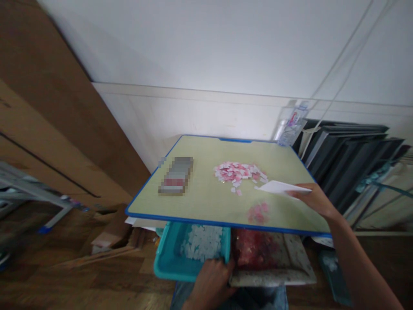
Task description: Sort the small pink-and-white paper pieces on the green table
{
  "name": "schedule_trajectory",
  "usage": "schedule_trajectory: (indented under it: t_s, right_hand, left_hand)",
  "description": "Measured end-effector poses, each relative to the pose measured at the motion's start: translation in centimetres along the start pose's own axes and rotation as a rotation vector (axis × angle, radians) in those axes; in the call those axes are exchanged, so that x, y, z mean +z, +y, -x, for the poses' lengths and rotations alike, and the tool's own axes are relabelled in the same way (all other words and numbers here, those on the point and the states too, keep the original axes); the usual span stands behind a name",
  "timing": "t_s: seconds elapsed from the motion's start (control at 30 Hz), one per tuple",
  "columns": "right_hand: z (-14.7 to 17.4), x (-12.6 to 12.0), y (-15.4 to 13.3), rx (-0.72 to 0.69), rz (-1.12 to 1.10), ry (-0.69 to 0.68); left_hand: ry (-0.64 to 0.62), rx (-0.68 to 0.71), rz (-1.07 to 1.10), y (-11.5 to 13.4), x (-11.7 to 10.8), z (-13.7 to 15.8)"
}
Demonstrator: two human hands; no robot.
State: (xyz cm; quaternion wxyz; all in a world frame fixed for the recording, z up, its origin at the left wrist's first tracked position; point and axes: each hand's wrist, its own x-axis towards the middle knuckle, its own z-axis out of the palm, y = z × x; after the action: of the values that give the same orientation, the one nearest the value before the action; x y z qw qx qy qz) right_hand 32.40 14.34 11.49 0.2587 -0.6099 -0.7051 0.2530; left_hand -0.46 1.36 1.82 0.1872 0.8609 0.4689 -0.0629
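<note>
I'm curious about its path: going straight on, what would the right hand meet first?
Probably the pink-and-white pile, the white card in the right hand leading; height above the board is unclear.

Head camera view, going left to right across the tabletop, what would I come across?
A pixelated object, then the pile of pink and white pieces, then the white card, then the right hand holding that card.
</note>
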Motion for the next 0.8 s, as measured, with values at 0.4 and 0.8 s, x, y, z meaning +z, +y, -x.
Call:
schedule_trajectory:
  t_s: [0.4, 0.8]
  right_hand:
    - [-1.5, 1.0, -1.5, 0.013, -0.12, -0.173]
    - [-5.5, 2.8, -5.7, -0.016, -0.249, -0.507]
  left_hand:
    - [-0.005, -0.011, -0.01, 0.0, -0.1, -0.2]
    - [0.031, -0.024, -0.028, 0.3, -0.2, 0.1]
